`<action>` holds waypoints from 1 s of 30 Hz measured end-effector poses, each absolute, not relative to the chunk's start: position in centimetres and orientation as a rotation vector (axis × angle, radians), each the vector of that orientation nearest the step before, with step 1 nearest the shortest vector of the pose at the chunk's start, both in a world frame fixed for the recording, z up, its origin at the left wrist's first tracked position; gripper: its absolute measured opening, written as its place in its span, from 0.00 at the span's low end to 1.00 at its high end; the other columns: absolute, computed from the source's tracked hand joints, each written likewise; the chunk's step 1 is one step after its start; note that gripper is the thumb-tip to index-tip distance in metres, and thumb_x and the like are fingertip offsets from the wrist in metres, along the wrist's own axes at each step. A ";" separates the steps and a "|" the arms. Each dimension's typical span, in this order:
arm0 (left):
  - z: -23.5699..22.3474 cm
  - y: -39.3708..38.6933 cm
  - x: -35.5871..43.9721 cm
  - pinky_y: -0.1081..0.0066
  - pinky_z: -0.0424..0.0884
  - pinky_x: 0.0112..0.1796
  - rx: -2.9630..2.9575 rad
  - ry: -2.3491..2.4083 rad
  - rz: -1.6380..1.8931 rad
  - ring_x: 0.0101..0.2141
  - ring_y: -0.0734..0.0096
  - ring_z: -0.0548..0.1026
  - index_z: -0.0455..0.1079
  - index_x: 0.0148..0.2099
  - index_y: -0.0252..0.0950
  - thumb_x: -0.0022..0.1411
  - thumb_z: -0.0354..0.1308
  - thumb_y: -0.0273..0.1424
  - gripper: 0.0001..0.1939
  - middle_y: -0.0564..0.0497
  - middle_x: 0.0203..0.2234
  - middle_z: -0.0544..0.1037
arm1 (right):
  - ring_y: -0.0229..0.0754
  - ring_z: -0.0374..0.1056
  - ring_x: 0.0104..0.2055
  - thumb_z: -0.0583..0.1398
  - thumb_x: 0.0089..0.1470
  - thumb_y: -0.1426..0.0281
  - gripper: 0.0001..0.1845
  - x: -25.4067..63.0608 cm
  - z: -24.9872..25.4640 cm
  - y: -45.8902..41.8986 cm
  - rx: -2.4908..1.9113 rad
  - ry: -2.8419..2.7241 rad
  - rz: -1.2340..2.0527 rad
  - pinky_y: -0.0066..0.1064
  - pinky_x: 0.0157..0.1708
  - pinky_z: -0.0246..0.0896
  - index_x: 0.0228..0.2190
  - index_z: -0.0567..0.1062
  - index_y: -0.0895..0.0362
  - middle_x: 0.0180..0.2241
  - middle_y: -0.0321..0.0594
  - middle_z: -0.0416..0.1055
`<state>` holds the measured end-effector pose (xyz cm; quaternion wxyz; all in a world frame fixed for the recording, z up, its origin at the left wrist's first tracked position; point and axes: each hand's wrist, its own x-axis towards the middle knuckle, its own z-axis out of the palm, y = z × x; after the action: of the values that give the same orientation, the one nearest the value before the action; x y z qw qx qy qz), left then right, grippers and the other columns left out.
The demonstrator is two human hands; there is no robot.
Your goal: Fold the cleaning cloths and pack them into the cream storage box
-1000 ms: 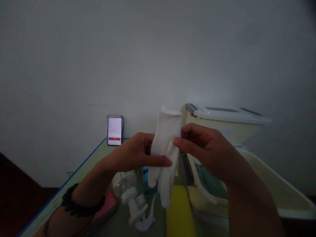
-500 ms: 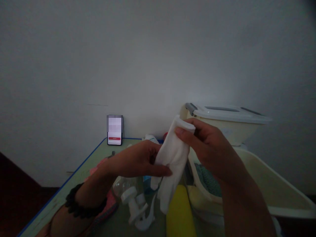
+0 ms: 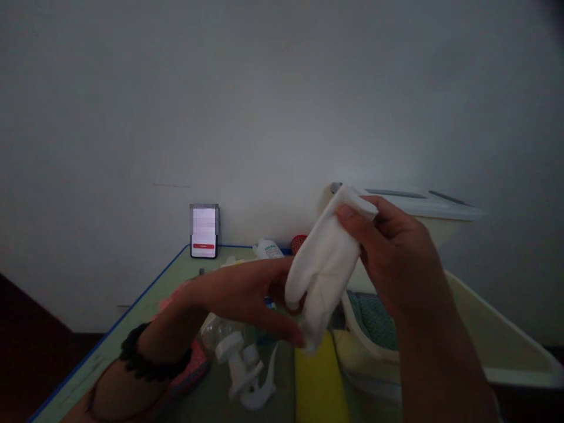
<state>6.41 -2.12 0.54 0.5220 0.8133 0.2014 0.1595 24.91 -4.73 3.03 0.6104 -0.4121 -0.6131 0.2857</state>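
Observation:
A small white cloth piece [image 3: 328,258], with a hemmed cuff at the top and two rounded lobes below, hangs tilted over the table; whether it is a sock or a glove I cannot tell. My right hand [image 3: 388,247] pinches it by the cuff, thumb in front and fingers behind. At its lower left is my left hand [image 3: 259,299], thumb and fingers apart around the lobes. The left thumb tip lies close to the bottom end, while the other left fingertips are partly hidden behind the cloth.
A clear pump bottle [image 3: 238,358] with a white head lies below my left hand, near a pink cloth [image 3: 194,364]. To the right are a yellow item [image 3: 319,382] and a cream bin [image 3: 480,335] containing green textured material [image 3: 370,317]. A phone [image 3: 204,232] leans against the wall.
The white cloth has moved up and to the right with my right hand. My left thumb has come off its front, and the left fingers have loosened.

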 end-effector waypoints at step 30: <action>1.1 -0.6 5.2 0.76 0.67 0.30 2.160 0.640 0.284 0.29 0.71 0.73 0.75 0.36 0.32 0.63 0.52 0.39 0.17 0.51 0.27 0.77 | 0.35 0.66 0.20 0.62 0.51 0.61 0.08 24.8 3.4 -5.1 -0.948 -1.513 0.658 0.24 0.15 0.59 0.30 0.75 0.52 0.21 0.33 0.71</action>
<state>5.22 -0.63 1.09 0.4220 0.8624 0.2556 0.1133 24.81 -5.15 3.42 0.5805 -0.4056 -0.6475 0.2815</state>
